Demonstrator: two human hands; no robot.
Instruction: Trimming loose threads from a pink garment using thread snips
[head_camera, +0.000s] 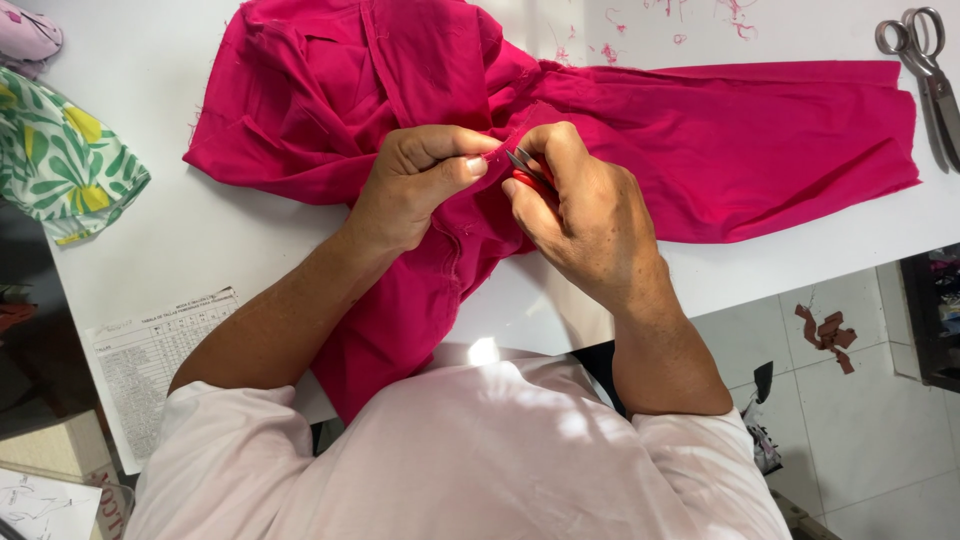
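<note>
Head view is showing two bare hands working on a bright pink cloth (700, 140) that is lying bunched up on a white table (200, 240) and hanging over its near edge. Left hand (410, 190) is pinching a fold of the cloth — thumb pressing against the curled fingers. Right hand (575, 215) is gripping small red-handled snips (527, 172), fingers closing tight around them, the metal tips touching the cloth right by the left thumb. Big grey scissors (925, 70) are lying well apart at the table's far right corner. A leafy green-and-yellow cloth (60, 160) is sitting at the left edge — no boxes or bins are showing.
</note>
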